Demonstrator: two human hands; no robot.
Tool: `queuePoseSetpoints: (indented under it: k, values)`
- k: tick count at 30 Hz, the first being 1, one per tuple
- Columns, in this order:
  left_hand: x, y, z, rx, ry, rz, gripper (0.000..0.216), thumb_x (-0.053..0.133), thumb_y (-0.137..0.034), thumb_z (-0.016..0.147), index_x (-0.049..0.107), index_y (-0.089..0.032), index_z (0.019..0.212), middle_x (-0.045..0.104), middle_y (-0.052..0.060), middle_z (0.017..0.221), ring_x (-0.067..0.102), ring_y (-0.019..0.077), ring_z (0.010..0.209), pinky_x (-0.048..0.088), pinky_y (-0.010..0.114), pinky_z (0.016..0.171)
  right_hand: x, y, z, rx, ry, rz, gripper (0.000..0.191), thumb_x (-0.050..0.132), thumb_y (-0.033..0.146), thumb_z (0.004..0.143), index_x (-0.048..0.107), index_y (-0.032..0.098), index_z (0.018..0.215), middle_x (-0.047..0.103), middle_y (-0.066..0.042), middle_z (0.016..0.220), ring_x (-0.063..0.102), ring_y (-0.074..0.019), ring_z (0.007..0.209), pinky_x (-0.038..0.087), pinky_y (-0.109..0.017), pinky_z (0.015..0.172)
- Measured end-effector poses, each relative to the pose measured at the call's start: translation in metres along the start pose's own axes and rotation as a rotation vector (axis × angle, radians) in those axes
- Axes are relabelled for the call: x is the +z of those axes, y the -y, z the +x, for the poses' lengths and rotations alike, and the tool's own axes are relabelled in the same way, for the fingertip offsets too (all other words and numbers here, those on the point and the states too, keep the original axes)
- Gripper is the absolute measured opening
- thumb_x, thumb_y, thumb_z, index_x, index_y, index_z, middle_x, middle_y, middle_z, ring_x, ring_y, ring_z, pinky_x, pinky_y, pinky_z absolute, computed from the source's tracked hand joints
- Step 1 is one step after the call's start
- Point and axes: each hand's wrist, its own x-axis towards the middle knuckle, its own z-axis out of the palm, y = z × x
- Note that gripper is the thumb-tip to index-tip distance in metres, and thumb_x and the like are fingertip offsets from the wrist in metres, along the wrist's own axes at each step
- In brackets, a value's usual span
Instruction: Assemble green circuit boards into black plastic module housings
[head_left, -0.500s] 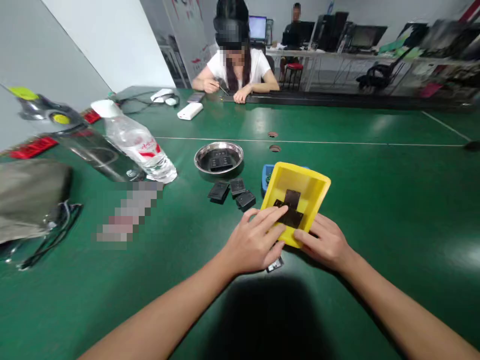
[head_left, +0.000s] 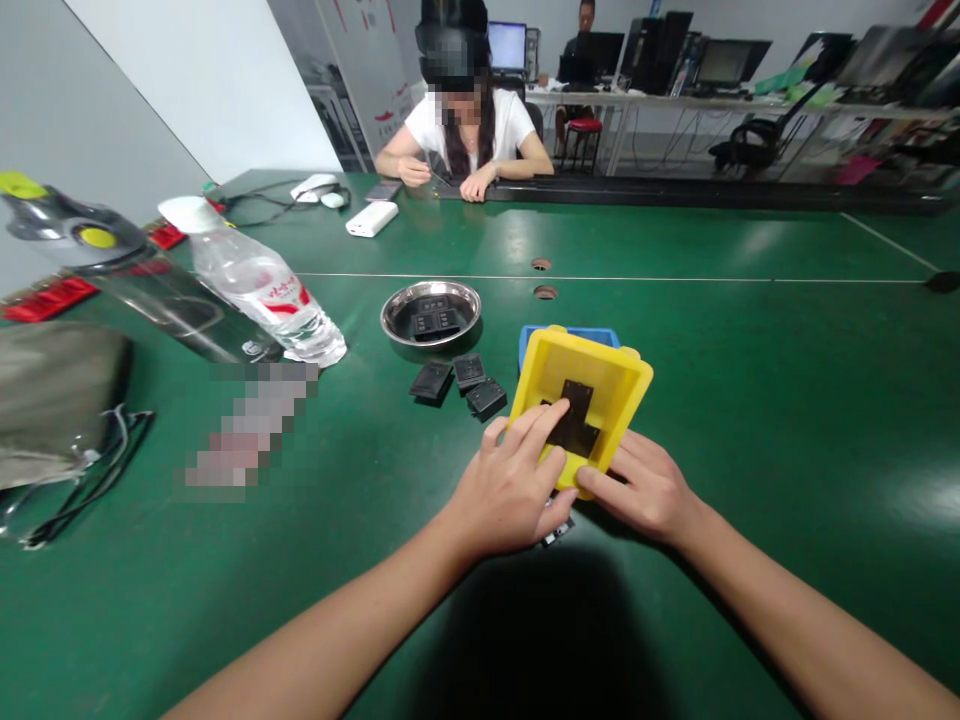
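Note:
A yellow plastic bin (head_left: 626,400) is tilted toward me over the green table. My right hand (head_left: 649,487) grips its near right corner, thumb over the rim and the other fingers behind it. Inside lie several flat black rectangular pieces (head_left: 577,402). My left hand (head_left: 510,480) reaches over the bin's left edge with fingers stretched and apart, an outstretched fingertip at the black pieces. Under that hand, a small silver-and-black part (head_left: 556,532) on the table is partly hidden. A blue bin (head_left: 592,334) shows behind the yellow one, mostly covered by it.
Several black box-like pieces (head_left: 487,398) lie left of the bins, near a round metal bowl (head_left: 390,335) holding more black pieces. Farther left are a clear water bottle (head_left: 259,285), a dark drinking bottle (head_left: 172,305) and a grey pouch (head_left: 52,400). A co-worker (head_left: 465,150) sits across the table.
The view has shifted slightly. The black pieces in the yellow bin have changed position a little, and my left fingers have spread and lifted slightly. My right hand keeps its hold on the bin.

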Motion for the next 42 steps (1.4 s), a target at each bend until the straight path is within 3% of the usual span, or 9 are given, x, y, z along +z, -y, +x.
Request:
queuePoseSetpoints:
  k: [11, 18, 24, 29, 32, 37, 42]
  values:
    - [0.000, -0.002, -0.001, -0.007, -0.024, -0.031, 0.023, 0.051, -0.033, 0.094, 0.066, -0.016, 0.094, 0.066, 0.013, 0.106, 0.060, 0.0257, 0.105, 0.030, 0.045, 0.096, 0.000, -0.001, 0.000, 0.001, 0.014, 0.013, 0.021, 0.057, 0.015, 0.097, 0.069, 0.017, 0.080, 0.061, -0.005, 0.069, 0.051, -0.0170, 0.068, 0.038, -0.031, 0.063]
    - [0.000, 0.002, -0.003, 0.034, -0.083, -0.080, 0.020, 0.049, -0.023, 0.097, 0.067, -0.016, 0.097, 0.072, 0.009, 0.104, 0.068, 0.0203, 0.094, 0.030, 0.042, 0.095, 0.003, -0.001, -0.004, 0.078, 0.018, 0.027, 0.018, 0.059, 0.016, 0.095, 0.068, 0.020, 0.080, 0.062, -0.005, 0.072, 0.054, -0.0167, 0.070, 0.042, -0.030, 0.067]
    - [-0.005, 0.002, -0.003, 0.053, -0.222, -0.130, 0.025, 0.053, -0.013, 0.094, 0.063, -0.012, 0.116, 0.075, 0.011, 0.113, 0.071, 0.0196, 0.103, 0.032, 0.041, 0.099, 0.004, -0.003, -0.007, 0.112, -0.005, 0.090, 0.010, 0.061, 0.016, 0.092, 0.066, 0.018, 0.083, 0.065, -0.009, 0.076, 0.056, -0.0199, 0.073, 0.047, -0.032, 0.067]
    - [-0.007, 0.008, -0.004, 0.028, -0.248, -0.114, 0.036, 0.056, -0.011, 0.090, 0.058, -0.012, 0.126, 0.071, 0.016, 0.124, 0.069, 0.0229, 0.111, 0.038, 0.041, 0.100, 0.004, -0.006, -0.007, 0.164, -0.063, 0.139, 0.001, 0.064, 0.019, 0.090, 0.064, 0.019, 0.089, 0.065, -0.007, 0.076, 0.055, -0.0191, 0.070, 0.047, -0.030, 0.064]
    - [-0.006, 0.013, -0.007, 0.064, -0.298, -0.145, 0.044, 0.057, -0.011, 0.087, 0.055, -0.012, 0.131, 0.069, 0.017, 0.125, 0.066, 0.0244, 0.115, 0.047, 0.039, 0.096, 0.003, -0.007, -0.004, 0.269, -0.137, 0.201, 0.005, 0.066, 0.018, 0.087, 0.061, 0.021, 0.086, 0.064, -0.004, 0.073, 0.055, -0.0171, 0.067, 0.048, -0.028, 0.063]
    - [-0.002, 0.015, -0.013, 0.082, -0.391, -0.217, 0.061, 0.058, -0.010, 0.083, 0.046, -0.015, 0.143, 0.066, 0.016, 0.124, 0.063, 0.0256, 0.118, 0.056, 0.038, 0.094, 0.000, -0.014, -0.007, 0.586, -0.209, 0.222, 0.014, 0.072, 0.019, 0.079, 0.058, 0.022, 0.077, 0.054, 0.004, 0.062, 0.048, -0.0115, 0.052, 0.039, -0.024, 0.052]
    - [-0.001, 0.019, -0.015, -0.015, -0.347, -0.283, 0.047, 0.058, -0.009, 0.086, 0.055, -0.016, 0.132, 0.066, 0.014, 0.125, 0.065, 0.0226, 0.114, 0.057, 0.035, 0.096, -0.006, -0.036, -0.024, 0.825, -0.306, 0.169, 0.017, 0.076, 0.027, 0.075, 0.059, 0.022, 0.076, 0.053, 0.006, 0.061, 0.047, -0.0109, 0.051, 0.039, -0.024, 0.052]
